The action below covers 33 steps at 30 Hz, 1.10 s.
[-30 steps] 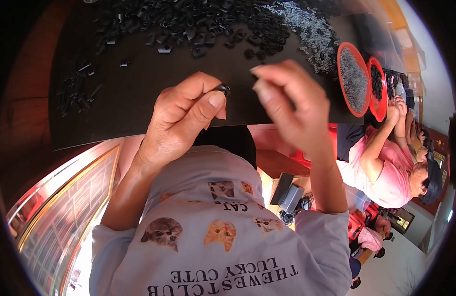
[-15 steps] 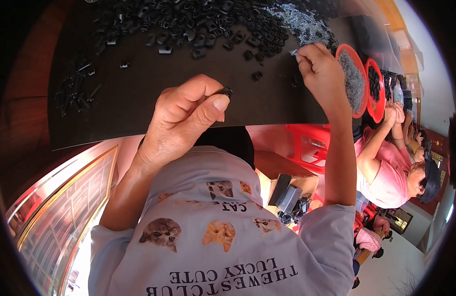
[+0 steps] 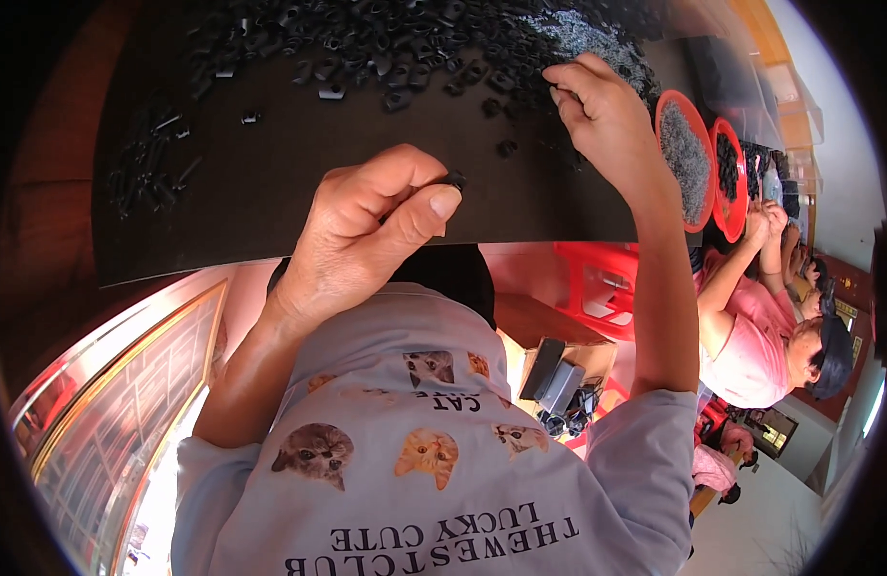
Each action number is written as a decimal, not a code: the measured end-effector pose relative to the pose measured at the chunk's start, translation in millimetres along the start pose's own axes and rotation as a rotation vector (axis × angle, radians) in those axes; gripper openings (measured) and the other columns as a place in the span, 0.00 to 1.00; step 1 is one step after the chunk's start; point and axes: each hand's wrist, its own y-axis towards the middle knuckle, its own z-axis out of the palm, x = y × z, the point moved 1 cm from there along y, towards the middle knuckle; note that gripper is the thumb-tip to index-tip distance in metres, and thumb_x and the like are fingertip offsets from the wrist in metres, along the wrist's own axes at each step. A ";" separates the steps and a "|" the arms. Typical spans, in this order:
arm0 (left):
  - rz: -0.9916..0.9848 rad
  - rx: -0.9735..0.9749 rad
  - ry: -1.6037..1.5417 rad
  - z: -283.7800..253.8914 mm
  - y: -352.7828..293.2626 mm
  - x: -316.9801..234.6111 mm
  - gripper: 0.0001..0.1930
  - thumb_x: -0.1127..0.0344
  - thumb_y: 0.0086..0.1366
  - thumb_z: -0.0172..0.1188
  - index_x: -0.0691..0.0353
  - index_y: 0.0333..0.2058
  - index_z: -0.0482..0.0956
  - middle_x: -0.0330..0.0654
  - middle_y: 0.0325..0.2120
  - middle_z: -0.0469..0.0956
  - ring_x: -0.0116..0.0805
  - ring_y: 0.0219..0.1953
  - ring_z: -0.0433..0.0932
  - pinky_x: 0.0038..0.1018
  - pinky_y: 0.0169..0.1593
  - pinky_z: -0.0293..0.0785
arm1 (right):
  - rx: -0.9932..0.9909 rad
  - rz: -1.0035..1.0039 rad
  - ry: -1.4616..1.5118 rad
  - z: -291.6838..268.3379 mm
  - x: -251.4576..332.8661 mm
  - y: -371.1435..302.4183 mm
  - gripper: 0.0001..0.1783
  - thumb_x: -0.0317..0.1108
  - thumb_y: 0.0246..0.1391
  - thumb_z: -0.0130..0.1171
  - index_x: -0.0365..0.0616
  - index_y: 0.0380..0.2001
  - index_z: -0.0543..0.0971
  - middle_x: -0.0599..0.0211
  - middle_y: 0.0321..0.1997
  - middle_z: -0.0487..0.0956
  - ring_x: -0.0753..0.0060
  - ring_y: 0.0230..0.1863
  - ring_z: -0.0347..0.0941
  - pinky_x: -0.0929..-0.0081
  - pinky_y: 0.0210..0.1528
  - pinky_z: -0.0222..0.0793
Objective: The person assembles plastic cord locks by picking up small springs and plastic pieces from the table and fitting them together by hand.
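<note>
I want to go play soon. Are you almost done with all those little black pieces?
Not nearly, it seems. Done, maybe: a small cluster of black pieces set apart on the dark table. In hand: the left hand pinches one small black piece while the right hand picks at the grey bits. Left: a big heap of black pieces waits.

The left hand [image 3: 366,230] pinches a small black part [image 3: 453,180] between thumb and forefinger above the dark work mat [image 3: 270,192]. The right hand [image 3: 602,115] reaches into the heap of black parts [image 3: 405,38] beside a grey pile of tiny metal pieces [image 3: 597,43]. 2 red trays [image 3: 698,226] sit just beyond, near another person in a pink shirt [image 3: 751,346].
</note>
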 end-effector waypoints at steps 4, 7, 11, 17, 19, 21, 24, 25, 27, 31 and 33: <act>-0.010 0.001 0.007 -1.1 -1.1 -1.4 0.08 0.66 0.70 0.54 0.64 0.34 0.75 0.34 0.24 0.76 0.16 0.23 0.67 0.15 0.27 0.65 | 0.011 -0.057 0.018 -1.1 6.0 -1.7 0.10 0.23 0.52 0.56 0.38 0.39 0.78 0.60 0.34 0.74 0.56 0.34 0.74 0.68 0.38 0.69; -0.008 0.016 0.028 -2.3 -0.7 -2.3 0.08 0.66 0.70 0.53 0.64 0.34 0.75 0.33 0.24 0.75 0.16 0.23 0.67 0.16 0.27 0.66 | 0.031 0.020 0.016 -3.4 8.2 -3.3 0.09 0.23 0.53 0.56 0.39 0.39 0.78 0.60 0.34 0.74 0.56 0.34 0.74 0.67 0.38 0.69; -0.013 0.033 0.018 -3.9 -0.3 -0.7 0.08 0.66 0.70 0.53 0.65 0.34 0.75 0.33 0.24 0.75 0.17 0.23 0.67 0.16 0.27 0.67 | 0.029 -0.015 -0.035 3.5 15.8 -3.8 0.08 0.29 0.53 0.55 0.43 0.37 0.79 0.64 0.37 0.75 0.51 0.36 0.75 0.59 0.37 0.72; 0.005 0.036 0.055 -3.5 -0.1 -1.1 0.08 0.66 0.70 0.54 0.65 0.34 0.75 0.34 0.24 0.75 0.17 0.23 0.68 0.17 0.27 0.68 | 0.049 -0.020 -0.099 5.5 14.2 3.9 0.06 0.30 0.53 0.57 0.42 0.34 0.78 0.64 0.37 0.75 0.52 0.35 0.76 0.59 0.35 0.73; 0.003 0.030 0.048 -4.1 -0.8 -0.4 0.08 0.66 0.70 0.54 0.65 0.34 0.75 0.34 0.24 0.75 0.17 0.23 0.68 0.17 0.27 0.68 | 0.037 -0.015 -0.101 5.5 14.2 4.1 0.06 0.30 0.53 0.57 0.42 0.34 0.78 0.64 0.37 0.75 0.52 0.35 0.76 0.59 0.35 0.73; 0.016 -0.008 0.009 0.3 -0.1 0.3 0.08 0.67 0.68 0.56 0.66 0.32 0.74 0.33 0.20 0.70 0.17 0.21 0.64 0.18 0.25 0.63 | 0.030 -0.020 -0.062 3.2 15.5 0.7 0.06 0.30 0.53 0.57 0.42 0.35 0.78 0.63 0.37 0.75 0.51 0.34 0.76 0.59 0.35 0.73; 0.043 -0.049 -0.004 1.5 0.5 1.0 0.08 0.69 0.66 0.59 0.67 0.31 0.74 0.31 0.16 0.65 0.17 0.19 0.61 0.19 0.22 0.59 | 0.003 -0.030 -0.077 5.2 13.1 -2.9 0.07 0.31 0.53 0.57 0.42 0.35 0.78 0.63 0.36 0.76 0.50 0.33 0.76 0.58 0.35 0.73; 0.058 -0.053 0.023 1.6 0.5 1.1 0.08 0.69 0.66 0.59 0.67 0.31 0.74 0.31 0.16 0.65 0.17 0.19 0.61 0.19 0.22 0.59 | 0.003 -0.027 -0.076 5.6 13.0 -3.1 0.07 0.31 0.53 0.57 0.42 0.35 0.78 0.63 0.36 0.76 0.50 0.33 0.76 0.58 0.35 0.73; 0.056 -0.056 0.023 2.4 0.4 0.3 0.08 0.69 0.66 0.59 0.67 0.31 0.74 0.32 0.16 0.65 0.17 0.19 0.61 0.19 0.22 0.59 | 0.002 -0.042 -0.102 7.0 13.8 -0.9 0.06 0.29 0.52 0.57 0.42 0.34 0.77 0.63 0.37 0.76 0.50 0.32 0.76 0.58 0.35 0.73; 0.032 -0.049 0.021 1.3 0.4 0.3 0.07 0.69 0.66 0.59 0.67 0.31 0.74 0.32 0.16 0.65 0.17 0.19 0.61 0.19 0.22 0.59 | 0.013 -0.023 -0.098 9.2 15.2 1.6 0.06 0.28 0.51 0.57 0.42 0.34 0.75 0.63 0.37 0.75 0.50 0.32 0.76 0.58 0.34 0.73; 0.039 -0.055 0.015 2.8 0.9 0.1 0.07 0.69 0.66 0.59 0.67 0.31 0.74 0.32 0.16 0.65 0.18 0.19 0.61 0.19 0.22 0.59 | -0.018 -0.043 -0.062 9.3 15.0 0.2 0.06 0.27 0.50 0.56 0.43 0.34 0.74 0.62 0.36 0.75 0.50 0.32 0.76 0.58 0.33 0.73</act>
